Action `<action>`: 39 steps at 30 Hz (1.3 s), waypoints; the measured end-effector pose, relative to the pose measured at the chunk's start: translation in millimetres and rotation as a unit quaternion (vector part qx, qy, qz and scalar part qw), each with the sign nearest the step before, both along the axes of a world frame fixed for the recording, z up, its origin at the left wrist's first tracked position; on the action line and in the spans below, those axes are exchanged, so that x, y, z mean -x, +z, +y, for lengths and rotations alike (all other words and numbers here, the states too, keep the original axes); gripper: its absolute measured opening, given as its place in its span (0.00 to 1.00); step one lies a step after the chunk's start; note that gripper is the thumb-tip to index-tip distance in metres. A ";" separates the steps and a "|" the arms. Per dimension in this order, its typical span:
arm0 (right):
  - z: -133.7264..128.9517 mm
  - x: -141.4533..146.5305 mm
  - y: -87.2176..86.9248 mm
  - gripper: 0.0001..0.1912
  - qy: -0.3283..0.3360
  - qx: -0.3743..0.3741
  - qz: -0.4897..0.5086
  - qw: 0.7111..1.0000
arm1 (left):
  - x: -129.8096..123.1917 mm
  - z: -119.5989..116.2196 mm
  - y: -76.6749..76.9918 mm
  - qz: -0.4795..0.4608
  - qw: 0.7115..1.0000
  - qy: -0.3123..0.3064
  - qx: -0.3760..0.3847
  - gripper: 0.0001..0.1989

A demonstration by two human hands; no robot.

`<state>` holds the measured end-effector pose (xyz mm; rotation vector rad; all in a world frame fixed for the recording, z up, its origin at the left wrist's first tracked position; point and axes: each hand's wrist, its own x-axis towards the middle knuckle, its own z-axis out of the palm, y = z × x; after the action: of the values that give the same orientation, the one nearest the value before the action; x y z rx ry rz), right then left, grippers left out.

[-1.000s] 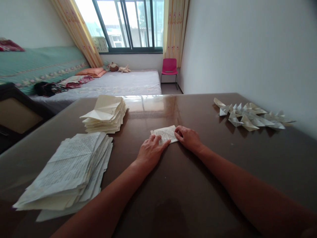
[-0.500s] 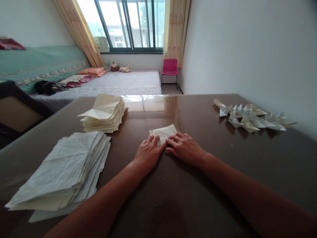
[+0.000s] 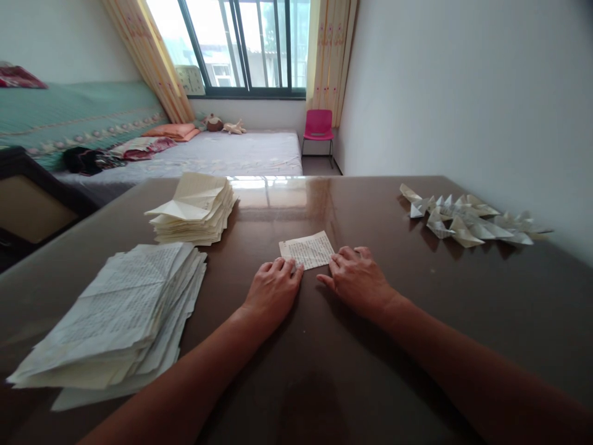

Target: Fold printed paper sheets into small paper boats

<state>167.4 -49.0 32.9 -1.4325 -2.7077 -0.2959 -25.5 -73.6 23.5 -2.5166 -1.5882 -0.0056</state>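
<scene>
A small folded sheet of printed paper (image 3: 309, 248) lies on the brown table in front of me. My left hand (image 3: 274, 285) presses its lower left edge, with thumb and fingertips close together on the paper. At the paper's right edge, my right hand (image 3: 356, 277) rests with its fingertips touching or just beside it. The right thumb points away from the fingers, and nothing shows in that hand. Both palms face down.
To the left are a large stack of printed sheets (image 3: 125, 309) and, behind it, a stack of folded cream paper (image 3: 192, 213). Several folded paper pieces (image 3: 467, 219) stand at the right near the wall. Beyond the glossy table (image 3: 278, 371) are a bed and a pink chair (image 3: 319, 127).
My hands have moved apart, the right one to the right and the left one slightly left. More of the folded paper's lower edge now shows between them.
</scene>
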 end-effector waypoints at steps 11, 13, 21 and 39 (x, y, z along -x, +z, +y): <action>-1.7 5.5 -18.7 0.24 0.079 -0.008 0.019 0.997 | -3.6 -2.1 -3.8 0.003 1.000 -0.005 0.009 0.17; 1.8 2.0 -13.9 0.16 0.032 -0.009 -0.014 0.999 | -2.6 -3.0 -0.6 0.017 1.000 0.004 0.013 0.16; 17.8 -7.9 -12.3 0.13 0.022 -0.027 -0.022 0.999 | -3.4 4.6 2.8 0.043 0.999 0.008 0.000 0.14; 33.9 -19.3 -17.7 0.08 0.078 -0.046 0.070 0.993 | 11.0 18.0 -4.5 -0.028 0.999 -0.019 -0.041 0.10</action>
<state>186.6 -15.1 15.2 -1.1631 -2.6370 -0.2949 -36.5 -55.6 18.9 -2.5040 -1.5279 -0.1436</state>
